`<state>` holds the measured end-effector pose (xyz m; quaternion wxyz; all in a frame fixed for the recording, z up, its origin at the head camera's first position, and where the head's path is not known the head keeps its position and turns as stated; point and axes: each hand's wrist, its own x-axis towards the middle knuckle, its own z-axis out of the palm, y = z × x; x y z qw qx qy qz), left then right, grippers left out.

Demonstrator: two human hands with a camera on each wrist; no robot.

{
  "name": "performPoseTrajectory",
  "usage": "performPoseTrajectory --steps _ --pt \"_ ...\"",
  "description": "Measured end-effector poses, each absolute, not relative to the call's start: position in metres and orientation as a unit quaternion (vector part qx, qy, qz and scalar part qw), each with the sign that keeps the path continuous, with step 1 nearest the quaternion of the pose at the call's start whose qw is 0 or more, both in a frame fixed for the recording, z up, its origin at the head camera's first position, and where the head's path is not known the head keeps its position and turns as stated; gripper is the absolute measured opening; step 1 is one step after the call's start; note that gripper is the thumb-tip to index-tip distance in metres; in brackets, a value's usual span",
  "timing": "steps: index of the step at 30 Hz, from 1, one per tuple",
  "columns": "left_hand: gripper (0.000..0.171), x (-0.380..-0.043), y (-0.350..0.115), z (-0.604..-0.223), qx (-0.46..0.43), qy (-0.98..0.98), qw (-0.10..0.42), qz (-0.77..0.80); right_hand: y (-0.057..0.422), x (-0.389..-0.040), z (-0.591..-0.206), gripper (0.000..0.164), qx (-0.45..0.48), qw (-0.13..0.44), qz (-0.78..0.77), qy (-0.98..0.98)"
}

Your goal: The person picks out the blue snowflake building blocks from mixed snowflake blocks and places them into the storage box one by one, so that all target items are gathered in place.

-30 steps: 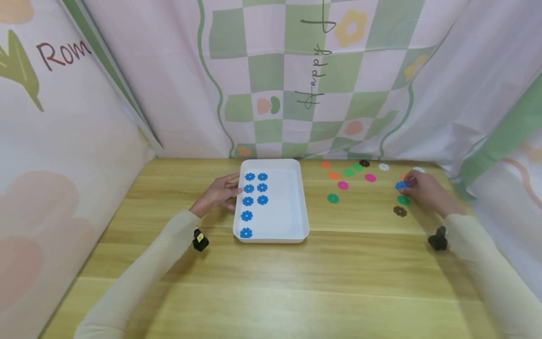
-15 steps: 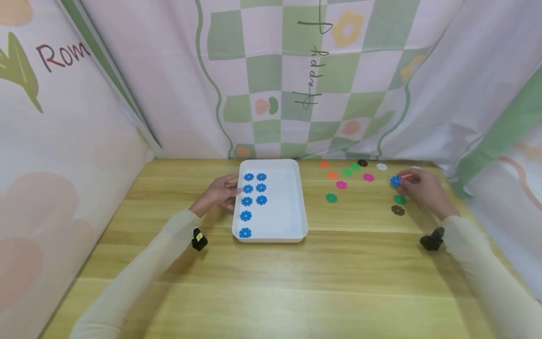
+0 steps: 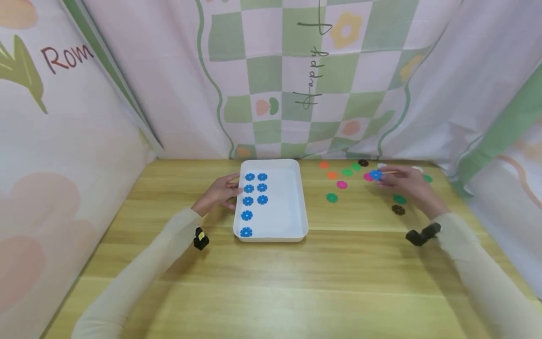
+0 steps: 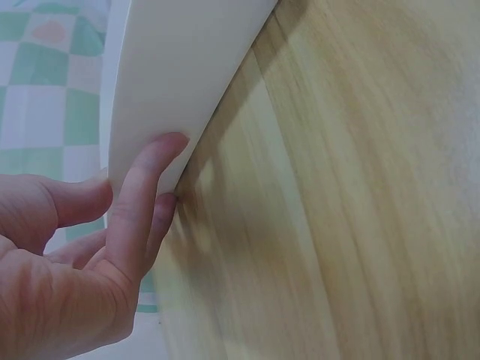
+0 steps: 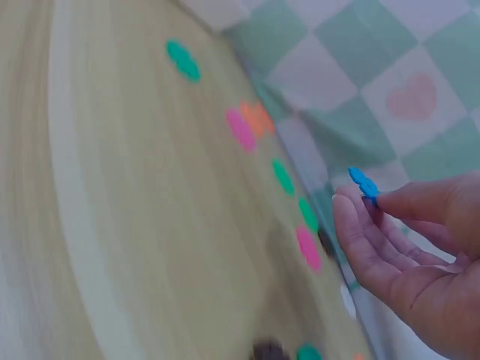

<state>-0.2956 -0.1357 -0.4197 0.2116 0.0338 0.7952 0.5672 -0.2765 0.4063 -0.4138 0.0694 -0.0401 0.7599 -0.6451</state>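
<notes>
In the head view, my right hand (image 3: 406,183) pinches a blue flower-shaped disc (image 3: 375,175) between thumb and fingertips. The right wrist view shows this disc (image 5: 363,182) edge-on, raised above the tabletop. To the left, my left hand (image 3: 218,193) holds the side of a white tray (image 3: 292,239). Its thumb lies at the rim and its fingers rest against the outer wall (image 4: 180,67), as the left wrist view shows. Inside the tray, blue flower discs (image 3: 248,201) form two columns along the left side, the outer column longer than the inner one.
Loose flower discs are scattered right of the tray: orange (image 3: 332,175), pink (image 3: 341,185), green (image 3: 332,197) and brown (image 3: 398,210), among others. White discs (image 3: 418,169) lie near the back edge. A patterned curtain (image 3: 271,75) stands behind the wooden table (image 3: 271,292).
My right hand has lifted the blue disc and carried it left, toward the tray, over a pink disc. A green disc shows behind the hand now. My left hand stays at the tray.
</notes>
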Motion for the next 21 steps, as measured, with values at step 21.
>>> performPoseTrajectory --steps 21 --pt "0.068 -0.295 -0.133 -0.418 0.031 0.803 0.207 0.558 0.249 -0.287 -0.393 0.045 -0.114 0.183 -0.611 0.762"
